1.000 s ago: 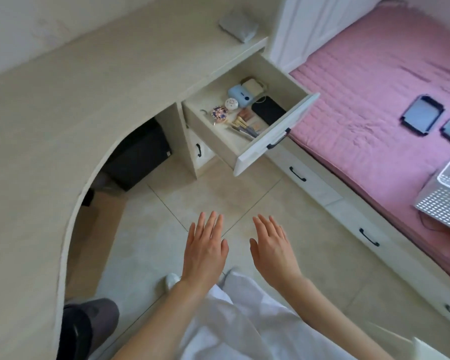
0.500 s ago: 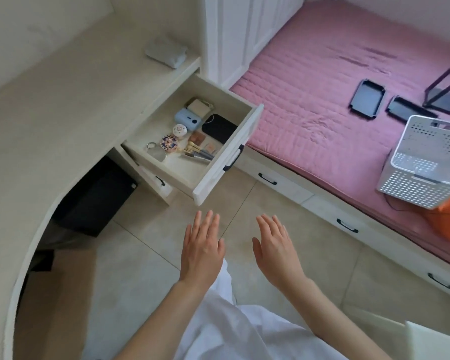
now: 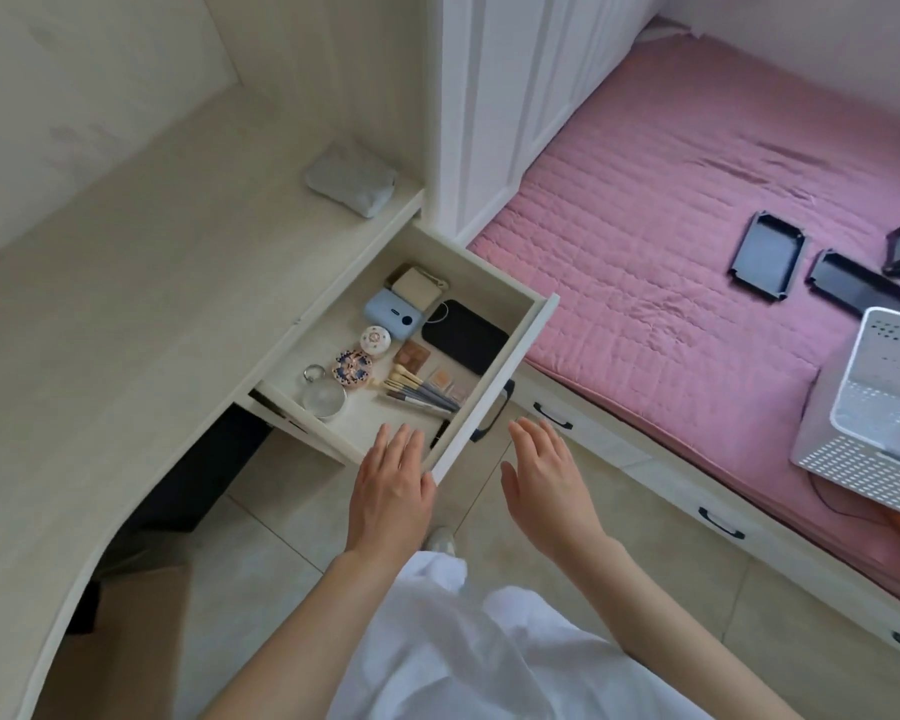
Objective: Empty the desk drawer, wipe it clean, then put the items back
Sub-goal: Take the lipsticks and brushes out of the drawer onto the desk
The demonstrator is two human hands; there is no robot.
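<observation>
The desk drawer (image 3: 510,358) stands pulled out, full of small items: a black pad (image 3: 463,336), a light-blue device (image 3: 392,314), a beige pouch (image 3: 414,286), two round compacts (image 3: 353,370), a clear round object (image 3: 324,398), makeup brushes (image 3: 419,393) and small palettes. My left hand (image 3: 392,480) is flat and open, its fingertips over the drawer's near corner. My right hand (image 3: 544,475) hovers open just right of the drawer front, below the black handle (image 3: 492,420). Neither hand holds anything.
A folded grey cloth (image 3: 352,178) lies on the curved desk top (image 3: 126,314). To the right is a pink mattress (image 3: 661,241) with two black trays (image 3: 767,257) and a white perforated basket (image 3: 876,423). Bed drawers line the floor edge. A brown box (image 3: 136,610) sits under the desk.
The view has moved closer to the drawer. Both open hands have advanced from over the floor to the drawer's front edge.
</observation>
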